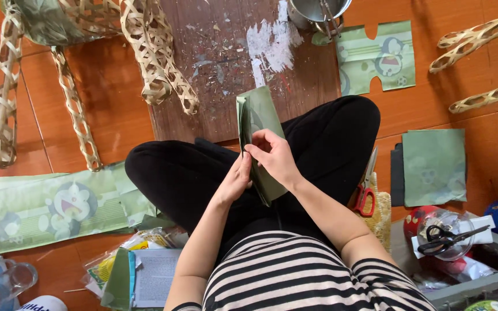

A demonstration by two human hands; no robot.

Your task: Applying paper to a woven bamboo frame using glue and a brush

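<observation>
Striped shirt [295,276] sits closest to cam, black-trousered crossed legs [203,173] beyond it. Wooden board [226,63] lies on floor past both grips. Folded green paper [259,138] stands upright over lap, between hands: right hand [275,156] pinches its near edge, left hand [236,179] grasps it from below-left. Red-handled scissors [365,193] lie just right of right grip.
</observation>
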